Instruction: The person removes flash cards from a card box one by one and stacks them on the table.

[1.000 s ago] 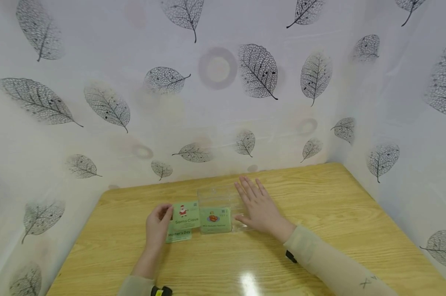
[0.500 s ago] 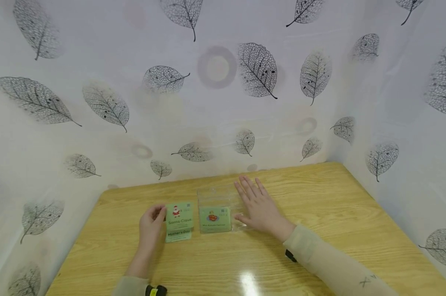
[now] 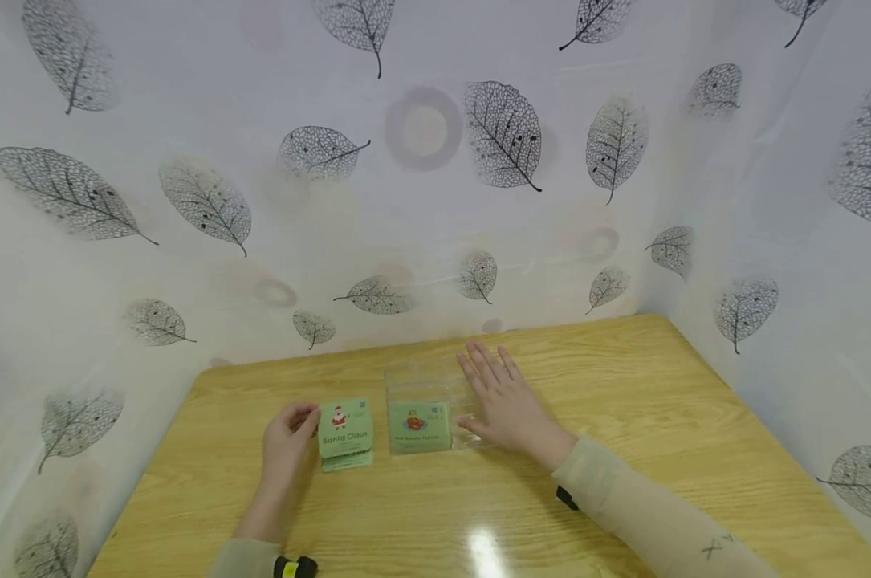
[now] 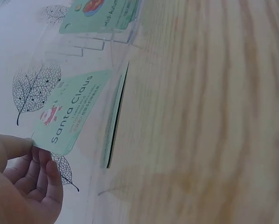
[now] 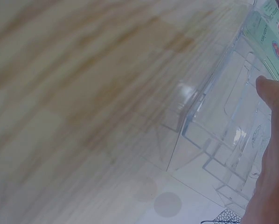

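Pale green, the Santa Claus card (image 3: 346, 429) is held at its left edge by the left hand (image 3: 286, 441), pinched between thumb and forefinger while the other fingers curl loosely beneath. The left wrist view shows the card tilted and raised off the wooden table (image 3: 551, 514), with a gap between it and a second green card (image 3: 347, 461) lying flat below. From the head view the raised card covers most of that lower card, so its lettering is hard to read. Just to the right, apart from both, the Mid-Autumn Festival card (image 3: 419, 429) sits in a compartment of a clear plastic box (image 3: 415, 377), its picture of food facing up. The right hand (image 3: 506, 405) rests over the right part of the box, palm down, fingers extended and spread, thumb pointing toward the Mid-Autumn Festival card. A beige sleeve (image 3: 645, 514) covers the right forearm, and a black wristband (image 3: 295, 567) circles the left wrist. Behind the table hangs a whitish sheet (image 3: 421, 217) printed with dark skeleton leaves.
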Motion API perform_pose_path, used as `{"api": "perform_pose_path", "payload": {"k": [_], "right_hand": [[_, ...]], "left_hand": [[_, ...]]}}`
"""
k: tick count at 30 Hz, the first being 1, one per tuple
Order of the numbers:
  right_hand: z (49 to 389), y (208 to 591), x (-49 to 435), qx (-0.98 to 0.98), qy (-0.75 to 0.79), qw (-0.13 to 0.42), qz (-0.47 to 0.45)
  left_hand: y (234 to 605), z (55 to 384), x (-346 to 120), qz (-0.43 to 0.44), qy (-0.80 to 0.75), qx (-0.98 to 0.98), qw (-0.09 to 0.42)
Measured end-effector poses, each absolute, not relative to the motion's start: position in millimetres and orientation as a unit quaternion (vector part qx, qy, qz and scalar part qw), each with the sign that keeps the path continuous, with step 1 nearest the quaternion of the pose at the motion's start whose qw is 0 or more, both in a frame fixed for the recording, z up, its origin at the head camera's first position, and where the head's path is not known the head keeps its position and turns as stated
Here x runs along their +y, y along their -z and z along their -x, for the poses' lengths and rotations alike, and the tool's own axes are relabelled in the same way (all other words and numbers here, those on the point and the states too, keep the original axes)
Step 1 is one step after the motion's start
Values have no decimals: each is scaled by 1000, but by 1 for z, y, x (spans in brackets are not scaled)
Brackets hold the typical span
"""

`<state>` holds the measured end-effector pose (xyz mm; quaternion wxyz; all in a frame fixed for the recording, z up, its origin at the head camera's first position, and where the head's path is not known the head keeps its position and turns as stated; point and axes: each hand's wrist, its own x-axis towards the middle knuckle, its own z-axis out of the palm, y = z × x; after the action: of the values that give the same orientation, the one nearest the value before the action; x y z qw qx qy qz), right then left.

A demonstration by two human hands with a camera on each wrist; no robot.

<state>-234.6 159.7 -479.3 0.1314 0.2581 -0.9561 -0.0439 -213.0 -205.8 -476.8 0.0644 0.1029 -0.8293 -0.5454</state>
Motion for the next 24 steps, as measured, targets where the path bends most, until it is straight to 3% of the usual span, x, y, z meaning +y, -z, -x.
{"api": "perform_pose_path", "payload": {"k": [24], "right_hand": [[235,479,159,-954,35,139,-265]], "left_hand": [[483,214,-217,-103,503,-858,20]]}}
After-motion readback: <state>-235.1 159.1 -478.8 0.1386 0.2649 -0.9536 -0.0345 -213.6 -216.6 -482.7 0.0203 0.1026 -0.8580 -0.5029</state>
